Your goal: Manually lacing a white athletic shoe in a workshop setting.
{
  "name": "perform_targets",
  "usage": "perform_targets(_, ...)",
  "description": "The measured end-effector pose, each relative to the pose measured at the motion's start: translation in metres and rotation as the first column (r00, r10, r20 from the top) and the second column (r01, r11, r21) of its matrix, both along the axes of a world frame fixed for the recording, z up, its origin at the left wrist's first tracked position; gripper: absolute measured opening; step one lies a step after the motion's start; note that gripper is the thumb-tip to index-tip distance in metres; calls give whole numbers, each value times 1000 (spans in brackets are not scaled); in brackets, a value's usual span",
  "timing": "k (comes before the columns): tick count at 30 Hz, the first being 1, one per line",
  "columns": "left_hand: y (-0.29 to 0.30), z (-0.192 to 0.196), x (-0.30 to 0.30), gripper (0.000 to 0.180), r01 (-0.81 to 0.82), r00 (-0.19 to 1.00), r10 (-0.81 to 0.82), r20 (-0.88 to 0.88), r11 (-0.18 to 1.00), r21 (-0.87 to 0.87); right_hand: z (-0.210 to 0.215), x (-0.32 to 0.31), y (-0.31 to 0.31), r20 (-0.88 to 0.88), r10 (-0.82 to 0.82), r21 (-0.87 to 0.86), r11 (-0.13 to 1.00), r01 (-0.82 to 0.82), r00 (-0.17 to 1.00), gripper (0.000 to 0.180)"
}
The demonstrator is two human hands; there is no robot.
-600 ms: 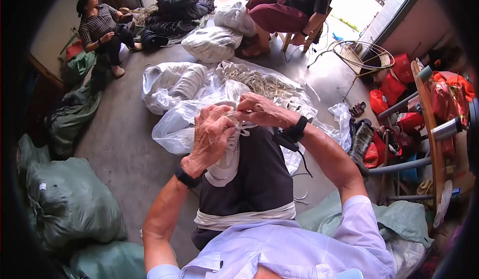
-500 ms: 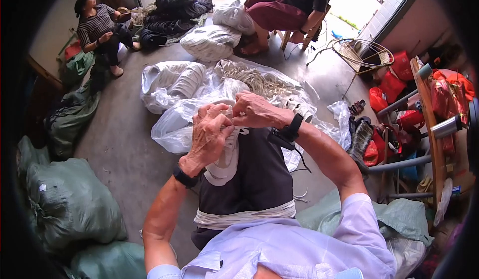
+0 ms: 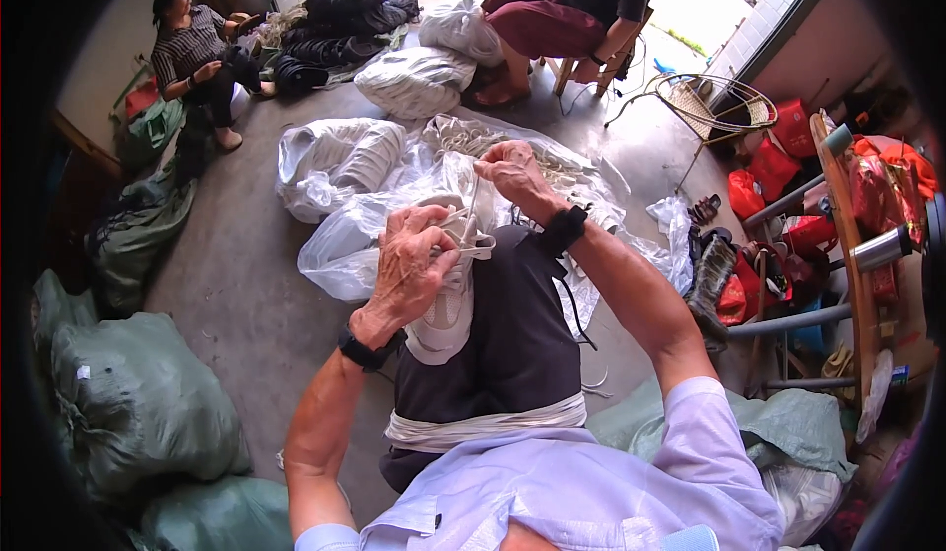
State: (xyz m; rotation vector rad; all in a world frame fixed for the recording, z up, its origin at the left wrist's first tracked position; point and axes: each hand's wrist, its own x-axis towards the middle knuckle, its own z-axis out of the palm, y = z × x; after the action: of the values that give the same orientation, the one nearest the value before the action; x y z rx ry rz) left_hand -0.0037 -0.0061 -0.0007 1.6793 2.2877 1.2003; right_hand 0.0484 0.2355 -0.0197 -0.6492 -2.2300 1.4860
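Observation:
A pale beige and white shoe rests on my dark-trousered thigh, its toe toward me. My left hand is wrapped over the side of the shoe near its eyelets, fingers bent onto it. Higher up and to the right, my right hand pinches a white shoelace, which runs taut from the shoe's lacing up to my fingertips. A small loop of lace stands out beside the shoe's tongue. Across my lap lies a bundle of white laces.
Beyond my knees are clear plastic bags of pale shoes and a heap of loose laces. Green sacks stand at the left. Red bags and a wooden-edged table are at the right. Two people sit farther off.
My right hand has moved up and right, away from the shoe, drawing the lace out straight. My left hand stays on the shoe.

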Motion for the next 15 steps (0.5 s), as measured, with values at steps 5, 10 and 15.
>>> perform_targets(5, 6, 1, 2, 8, 19, 1000, -19, 17, 1000, 8, -31, 1, 35, -46, -218, 107, 969, 222, 975, 30)
perform_targets(10, 2, 2, -6, 8, 42, 996, -42, 78, 999, -6, -25, 16, 23, 75, -111, 174, 980, 97, 991, 28)
perform_targets(15, -8, 6, -9, 15, 32, 944, -58, 324, 996, 84, 17, 42, -22, 194, 165, 141, 971, -194, 967, 38)
